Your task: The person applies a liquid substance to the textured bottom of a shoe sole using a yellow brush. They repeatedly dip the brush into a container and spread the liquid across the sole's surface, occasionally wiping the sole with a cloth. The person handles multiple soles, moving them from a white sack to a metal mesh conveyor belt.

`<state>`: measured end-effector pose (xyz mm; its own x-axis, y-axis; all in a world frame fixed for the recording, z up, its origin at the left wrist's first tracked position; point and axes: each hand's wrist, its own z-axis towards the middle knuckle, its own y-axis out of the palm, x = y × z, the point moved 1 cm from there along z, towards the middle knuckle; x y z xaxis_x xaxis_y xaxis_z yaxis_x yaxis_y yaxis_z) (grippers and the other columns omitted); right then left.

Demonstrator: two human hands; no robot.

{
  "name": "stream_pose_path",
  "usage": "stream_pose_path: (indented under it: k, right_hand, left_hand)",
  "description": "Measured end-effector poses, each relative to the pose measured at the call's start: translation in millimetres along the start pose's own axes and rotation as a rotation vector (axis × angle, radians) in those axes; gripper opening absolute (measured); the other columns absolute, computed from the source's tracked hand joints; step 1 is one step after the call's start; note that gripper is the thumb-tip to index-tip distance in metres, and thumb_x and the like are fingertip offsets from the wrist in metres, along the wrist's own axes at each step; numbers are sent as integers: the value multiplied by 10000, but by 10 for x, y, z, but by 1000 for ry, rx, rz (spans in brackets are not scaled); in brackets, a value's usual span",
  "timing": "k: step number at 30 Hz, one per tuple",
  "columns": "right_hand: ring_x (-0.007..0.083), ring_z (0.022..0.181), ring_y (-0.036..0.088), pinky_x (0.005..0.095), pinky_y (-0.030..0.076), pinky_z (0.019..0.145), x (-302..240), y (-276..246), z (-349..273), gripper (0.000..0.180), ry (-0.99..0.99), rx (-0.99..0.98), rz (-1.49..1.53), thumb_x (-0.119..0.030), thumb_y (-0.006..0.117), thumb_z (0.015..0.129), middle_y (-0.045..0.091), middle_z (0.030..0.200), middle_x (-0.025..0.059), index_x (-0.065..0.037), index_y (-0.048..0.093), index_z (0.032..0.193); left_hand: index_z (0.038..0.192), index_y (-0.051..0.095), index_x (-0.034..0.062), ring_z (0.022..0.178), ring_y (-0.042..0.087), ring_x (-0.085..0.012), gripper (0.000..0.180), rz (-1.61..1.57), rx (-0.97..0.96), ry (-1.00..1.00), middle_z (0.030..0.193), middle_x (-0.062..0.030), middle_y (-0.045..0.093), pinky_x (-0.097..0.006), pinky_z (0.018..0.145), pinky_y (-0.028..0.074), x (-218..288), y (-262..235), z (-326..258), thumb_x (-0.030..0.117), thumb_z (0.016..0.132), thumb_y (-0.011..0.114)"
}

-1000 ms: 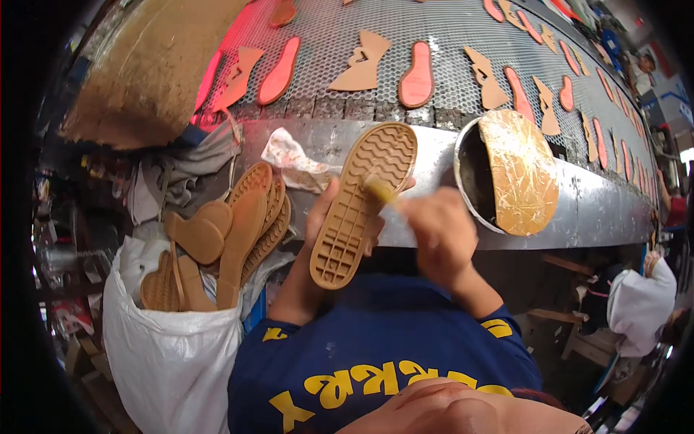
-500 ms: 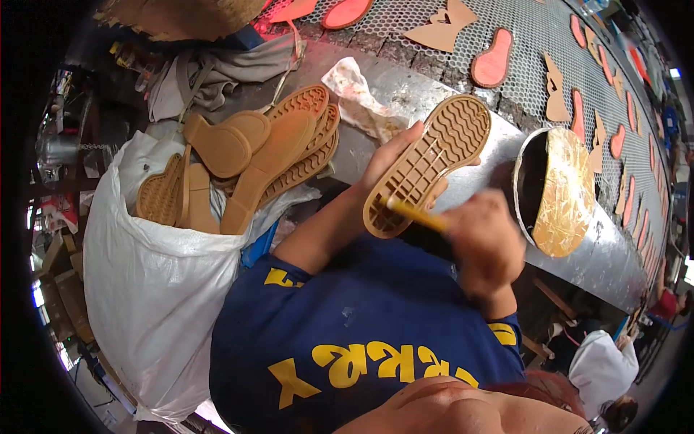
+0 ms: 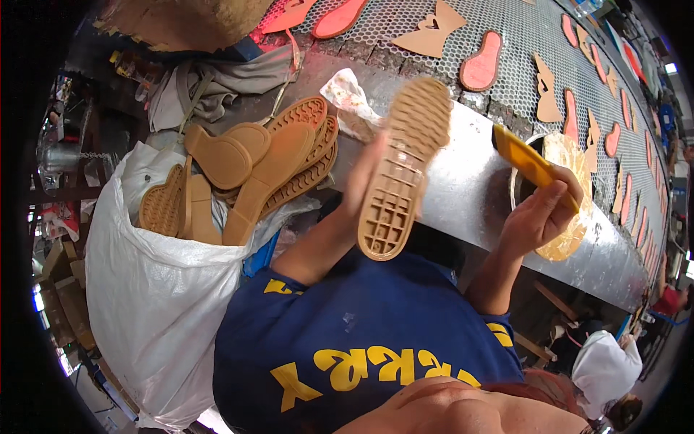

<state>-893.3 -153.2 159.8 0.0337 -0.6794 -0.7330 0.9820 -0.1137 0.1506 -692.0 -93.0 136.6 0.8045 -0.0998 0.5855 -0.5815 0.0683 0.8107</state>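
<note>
Left hand [image 3: 365, 170] grips a tan rubber shoe sole [image 3: 401, 163], fingers wrapped round its left edge, tread side facing the camera, toe end up and heel end down toward the chest. Sole is held up in the air in front of the metal bench edge [image 3: 470, 195], tilted slightly right at the top. Right hand [image 3: 538, 213] is closed on a yellow brush handle [image 3: 531, 163], which sticks up and left out of the fist; bristle end not clear. Hands are apart, brush well off the sole, to its right. Just behind the right hand sits a round tin of glue [image 3: 571, 192] with amber, shiny contents, lying against the bench.

Left of the sole, a white plastic sack [image 3: 144, 289] stands open, stuffed with more tan soles [image 3: 249, 170], several poking out and fanned over the rim, some tread up, some smooth side up. Crumpled white wrapper [image 3: 347, 98] lies on the bench just beside the sole's top. Grey cloth [image 3: 217, 83] is bunched at upper left. Perforated mesh table [image 3: 506, 36] behind carries flat red insoles [image 3: 483, 61] and tan cardboard cut-outs [image 3: 432, 29] spread apart. Person wears a navy shirt [image 3: 361, 340] with yellow lettering.
</note>
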Motion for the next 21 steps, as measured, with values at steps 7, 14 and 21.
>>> stream_pose_path:
  k: [7,14,21]
  right_hand:
    - [370,813,591,425,504,699,314,1009,-213,198,-5,-711,-595,-68,529,826,529,1040,223,30,524,997]
    - [319,716,612,409,504,630,489,1137,-350,205,39,-936,-688,-167,667,777,560,952,164,-2,592,873]
    - [177,581,556,274,439,538,-39,575,-49,57,141,-746,-8,0,581,668,632,916,116,-11,540,705]
  left_hand:
    - [1148,455,-2,597,501,-149,815,273,260,647,768,-70,538,-255,519,431,522,230,-221,719,849,220]
    - [1282,361,-46,655,541,-168,881,271,294,813,890,-131,556,-254,575,468,527,337,-289,708,845,230]
    - [1354,270,-73,633,510,-178,891,360,166,808,1031,-159,535,-275,549,475,496,301,-225,672,867,241]
